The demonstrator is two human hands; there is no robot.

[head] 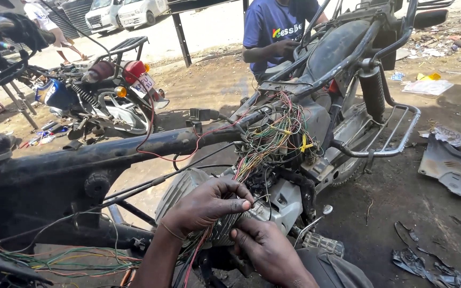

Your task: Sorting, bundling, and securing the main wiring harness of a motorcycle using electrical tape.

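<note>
While knuckles curl over the engine's ribbed cylinder, left hand (209, 205) pinched shut on thin wires (252, 205) at six o'clock. Just right, right hand (265, 248) closed on the same strands, fingertips meeting the left's. Wire bundle (273, 138) at twelve o'clock of both hands: tangled green, red and yellow, spilling from stripped black motorcycle frame (134, 149). Person in blue shirt (270, 26) crouched beyond.

1. An open-air motorcycle repair yard on oil-stained dirt ground (401, 197).
2. A stripped motorcycle frame (134, 146) with a loose wiring tangle (273, 138) fills the near view.
3. Another motorcycle (108, 90) stands far left; torn-off body panels (454, 160) lie right.
</note>
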